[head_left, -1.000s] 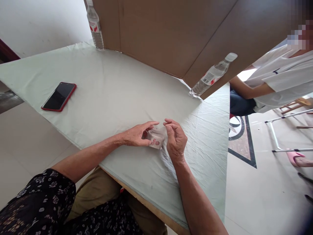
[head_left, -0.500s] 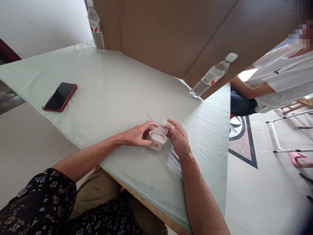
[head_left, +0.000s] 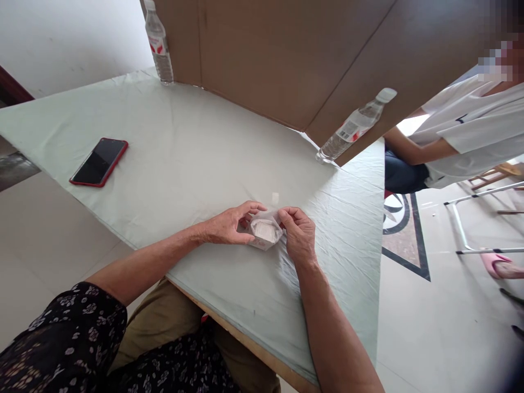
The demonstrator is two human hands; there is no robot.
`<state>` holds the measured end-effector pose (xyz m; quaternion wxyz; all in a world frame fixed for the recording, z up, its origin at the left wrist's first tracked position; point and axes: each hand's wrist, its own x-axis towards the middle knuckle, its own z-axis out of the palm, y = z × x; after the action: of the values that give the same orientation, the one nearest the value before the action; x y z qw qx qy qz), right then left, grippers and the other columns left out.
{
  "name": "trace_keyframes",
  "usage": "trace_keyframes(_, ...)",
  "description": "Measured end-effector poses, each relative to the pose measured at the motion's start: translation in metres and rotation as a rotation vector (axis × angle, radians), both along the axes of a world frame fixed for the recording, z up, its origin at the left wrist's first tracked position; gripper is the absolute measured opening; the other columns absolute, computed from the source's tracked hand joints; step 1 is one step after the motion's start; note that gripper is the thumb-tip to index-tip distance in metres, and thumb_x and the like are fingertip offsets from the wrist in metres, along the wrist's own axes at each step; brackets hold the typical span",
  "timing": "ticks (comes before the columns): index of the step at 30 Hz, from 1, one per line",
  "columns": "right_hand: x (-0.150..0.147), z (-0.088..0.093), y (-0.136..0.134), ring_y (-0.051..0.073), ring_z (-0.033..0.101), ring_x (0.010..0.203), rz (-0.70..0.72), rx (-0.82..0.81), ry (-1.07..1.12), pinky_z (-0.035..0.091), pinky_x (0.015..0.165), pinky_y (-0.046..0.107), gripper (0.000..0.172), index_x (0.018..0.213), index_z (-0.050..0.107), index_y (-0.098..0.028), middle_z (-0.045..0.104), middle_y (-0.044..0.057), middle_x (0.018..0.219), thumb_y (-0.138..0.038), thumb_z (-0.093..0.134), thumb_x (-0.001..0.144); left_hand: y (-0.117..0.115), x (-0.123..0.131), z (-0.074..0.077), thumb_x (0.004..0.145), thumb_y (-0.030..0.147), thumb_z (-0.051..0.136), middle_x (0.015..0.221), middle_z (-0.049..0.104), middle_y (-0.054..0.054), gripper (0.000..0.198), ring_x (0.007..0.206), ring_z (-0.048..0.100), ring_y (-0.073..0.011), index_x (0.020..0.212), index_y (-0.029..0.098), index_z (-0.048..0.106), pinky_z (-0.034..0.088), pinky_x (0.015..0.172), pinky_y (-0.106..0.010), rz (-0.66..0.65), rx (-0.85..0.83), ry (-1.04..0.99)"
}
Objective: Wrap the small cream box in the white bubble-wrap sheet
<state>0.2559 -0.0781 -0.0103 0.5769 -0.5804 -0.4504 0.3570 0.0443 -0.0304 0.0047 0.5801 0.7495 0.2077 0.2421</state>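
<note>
2 hands, 1 pkt (btwn them)

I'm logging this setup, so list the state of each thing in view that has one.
Small packet: held, top looks open, pale contents showing
Left hand: curved around the packet's side
Right hand: fingers pinching the packet's upper edge
Phone: lying flat, screen dark
Left bottle: capped, standing
Right bottle: capped, slanted in this view
Cardboard: upright, creased
Tablecloth: spread, wrinkled
</note>
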Motion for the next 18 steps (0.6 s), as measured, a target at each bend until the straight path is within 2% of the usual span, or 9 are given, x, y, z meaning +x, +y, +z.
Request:
trace_keyframes(6, 0.0005, 0.0012, 0.0015, 0.008, 0.049, 0.049, -0.077, 0.026, 0.116, 0.042, 0.048, 0.024, 0.027, 0.076, 0.065, -0.021, 0.059, -0.004, 0.066, -0.045, 0.076, 0.078, -0.0002, -0.0005, 0.0027, 0.075, 0.025, 0.072, 0.119, 0.062, -0.009, 0.058, 0.104, 0.062, -0.0205, 0.129, 0.022, 0.049, 0.050, 0.093, -0.038, 0.011, 0.032, 0.040)
trace_keyframes(11, -0.0007, 0.0017, 0.0031, 0.008, 0.050, 0.051, -0.075, 0.040, 0.181, 0.044, 0.048, 0.024, 0.026, 0.076, 0.065, -0.021, 0.059, -0.004, 0.069, -0.044, 0.077, 0.077, 0.0021, -0.0026, 0.0081, 0.076, 0.030, 0.071, 0.116, 0.065, -0.008, 0.050, 0.102, 0.061, -0.0216, 0.123, 0.019, 0.060, 0.050, 0.093, -0.038, -0.072, 0.060, 0.140)
trace_keyframes(15, 0.0018, 0.0013, 0.0030, 0.008, 0.051, 0.053, -0.061, 0.039, 0.214, 0.045, 0.049, 0.024, 0.026, 0.079, 0.067, -0.021, 0.062, -0.003, 0.073, -0.044, 0.078, 0.075, 0.0035, -0.0032, 0.0068, 0.076, 0.034, 0.069, 0.112, 0.067, -0.009, 0.059, 0.099, 0.061, -0.0225, 0.131, 0.015, 0.060, 0.050, 0.090, -0.039, -0.026, -0.047, 0.160)
trace_keyframes(18, 0.0072, 0.0016, 0.0023, 0.008, 0.052, 0.053, 0.027, -0.042, 0.195, 0.044, 0.050, 0.024, 0.035, 0.098, 0.068, -0.021, 0.068, -0.001, 0.083, -0.046, 0.077, 0.075, 0.0041, -0.0029, 0.0035, 0.076, 0.033, 0.070, 0.108, 0.069, -0.010, 0.060, 0.101, 0.063, -0.0240, 0.132, 0.012, 0.061, 0.049, 0.091, -0.040, 0.051, -0.178, 0.099)
